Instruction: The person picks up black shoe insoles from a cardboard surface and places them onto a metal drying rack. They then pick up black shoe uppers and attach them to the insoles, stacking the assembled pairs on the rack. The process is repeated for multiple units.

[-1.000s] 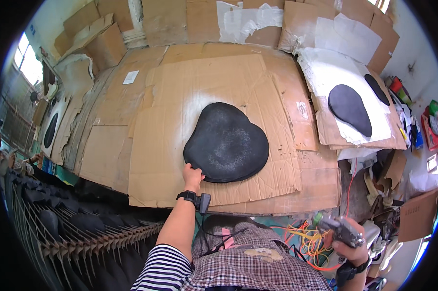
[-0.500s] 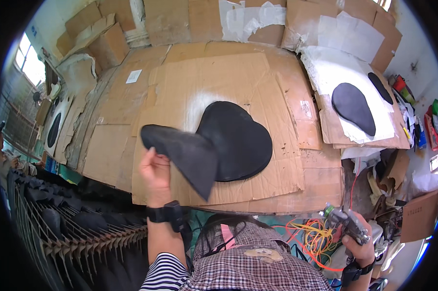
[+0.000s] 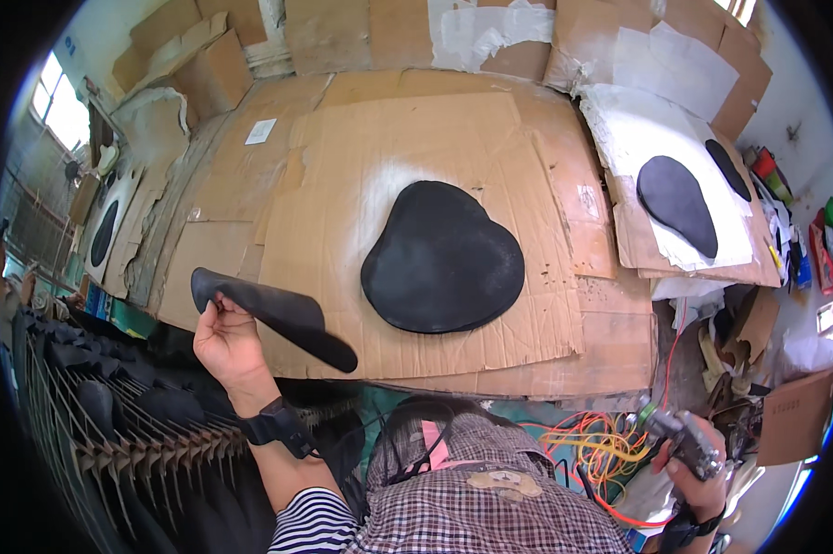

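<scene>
My left hand (image 3: 230,347) pinches one end of a thin black sheet piece (image 3: 285,312), which looks leather- or foam-like and hangs tilted over the table's near left. On the cardboard sheet (image 3: 338,203) in the middle lies a larger black rounded, lobed shape (image 3: 442,263); whether it is one piece or several overlapping ones I cannot tell. Down at the right, beside my apron, my right hand (image 3: 708,480) grips a metal spray gun (image 3: 682,438) with a green part at its front. That gun is apart from the table.
A rack with rods (image 3: 121,452) carries several black pieces at lower left. To the right, a white-covered board (image 3: 619,138) bears a black oval piece (image 3: 675,203) and a narrower one. Orange and yellow hoses (image 3: 601,452) lie coiled below. Cardboard panels (image 3: 333,37) stand along the back.
My left hand has moved left and toward me, carrying the black piece off the shape on the cardboard, now fully in view. My right hand has shifted slightly right and down with the spray gun.
</scene>
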The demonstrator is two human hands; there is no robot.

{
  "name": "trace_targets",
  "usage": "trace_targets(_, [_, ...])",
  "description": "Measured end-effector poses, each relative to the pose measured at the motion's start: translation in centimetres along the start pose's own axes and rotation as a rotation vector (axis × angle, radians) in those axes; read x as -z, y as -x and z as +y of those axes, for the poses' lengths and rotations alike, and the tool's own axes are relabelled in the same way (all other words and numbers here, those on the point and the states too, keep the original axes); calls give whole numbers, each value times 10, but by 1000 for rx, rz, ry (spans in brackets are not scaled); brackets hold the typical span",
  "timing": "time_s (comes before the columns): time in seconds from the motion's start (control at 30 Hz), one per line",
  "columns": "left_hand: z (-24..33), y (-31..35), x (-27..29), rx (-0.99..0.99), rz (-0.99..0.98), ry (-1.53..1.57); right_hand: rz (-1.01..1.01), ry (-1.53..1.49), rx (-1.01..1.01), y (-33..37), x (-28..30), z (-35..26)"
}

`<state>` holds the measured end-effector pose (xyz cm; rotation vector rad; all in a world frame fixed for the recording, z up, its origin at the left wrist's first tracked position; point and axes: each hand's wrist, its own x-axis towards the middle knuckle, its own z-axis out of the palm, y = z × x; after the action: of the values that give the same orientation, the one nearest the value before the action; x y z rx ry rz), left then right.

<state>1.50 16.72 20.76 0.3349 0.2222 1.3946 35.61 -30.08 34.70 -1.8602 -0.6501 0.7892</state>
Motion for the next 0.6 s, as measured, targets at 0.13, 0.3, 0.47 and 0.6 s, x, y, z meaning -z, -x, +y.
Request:
trace_targets(0.13, [-1, 3, 7, -62, -18, 27, -241, -143, -41, -5, -12, 10])
trace_targets(0.3, [-9, 16, -10, -75, 65, 35, -156, -288, 26, -32, -55, -4])
trace_targets(0.47, [-6, 17, -4, -100, 85, 31, 52, -216, 116, -52, -65, -8])
trace_targets(0.6, [-8, 16, -2, -91, 91, 17, 129, -166, 111, -49, -51, -5])
